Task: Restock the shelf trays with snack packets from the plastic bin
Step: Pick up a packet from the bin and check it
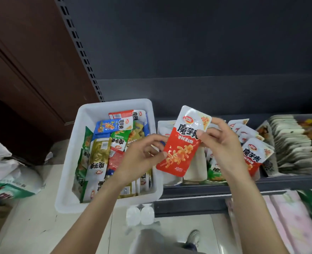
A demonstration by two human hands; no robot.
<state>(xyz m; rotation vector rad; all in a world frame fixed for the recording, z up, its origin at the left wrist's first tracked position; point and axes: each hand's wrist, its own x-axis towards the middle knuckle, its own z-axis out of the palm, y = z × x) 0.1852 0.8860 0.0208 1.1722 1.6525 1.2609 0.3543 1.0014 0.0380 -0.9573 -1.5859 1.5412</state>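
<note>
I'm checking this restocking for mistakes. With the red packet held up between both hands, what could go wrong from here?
1. The red packet is only pinched at its edges by the left hand and right hand, so it might slip.
2. The shelf tray below holds mixed white and green packets; it could land in the wrong row.

A red-and-white foil snack packet printed with bold black characters tilts upright at centre frame, above the dark shelf tray of standing white packets at right. At centre left, a white rectangular plastic bin sits heaped with green, blue, yellow and red packets lying jumbled at angles.
</note>
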